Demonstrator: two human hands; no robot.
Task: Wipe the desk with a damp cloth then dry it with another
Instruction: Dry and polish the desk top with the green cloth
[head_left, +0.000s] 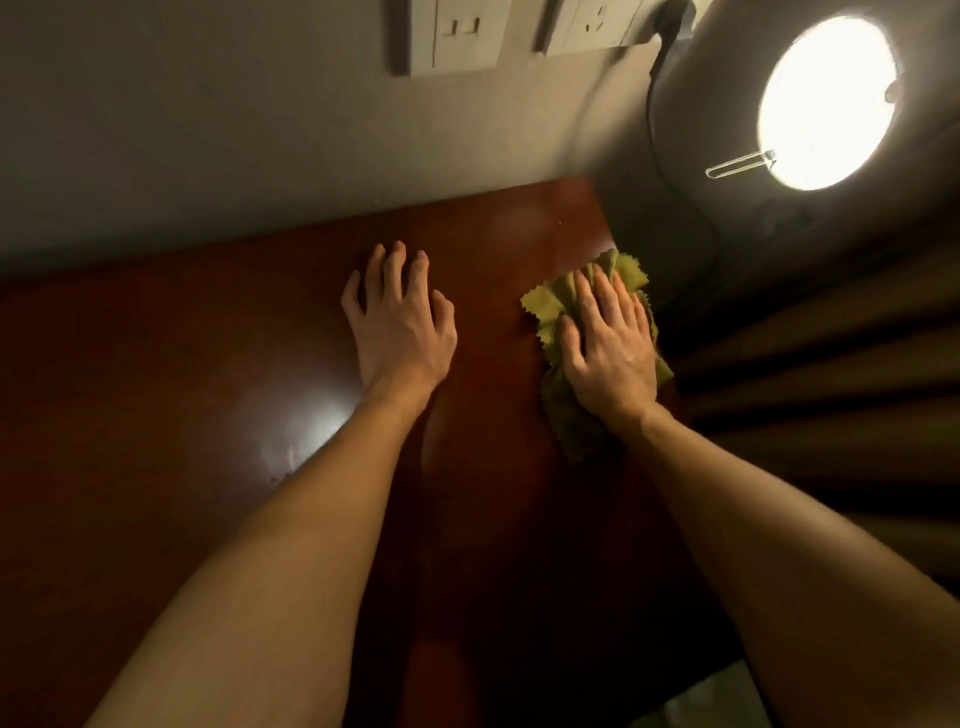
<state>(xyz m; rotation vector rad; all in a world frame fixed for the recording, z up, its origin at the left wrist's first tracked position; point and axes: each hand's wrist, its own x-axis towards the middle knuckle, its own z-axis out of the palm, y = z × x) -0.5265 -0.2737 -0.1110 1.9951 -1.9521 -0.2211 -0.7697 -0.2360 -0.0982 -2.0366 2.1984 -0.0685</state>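
Hiding much of the green cloth (570, 423), right hand (610, 347) flat atop.

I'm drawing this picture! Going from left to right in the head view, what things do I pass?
left hand → green cloth → lit lamp

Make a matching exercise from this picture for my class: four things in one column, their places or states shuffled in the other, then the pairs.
Column one
1. left hand
2. right hand
3. lamp
4. sockets

Column two
A. switched on, at the far right
B. pressing on the green cloth
C. on the wall
D. resting bare on the brown desk

Pairs: 1-D, 2-B, 3-A, 4-C
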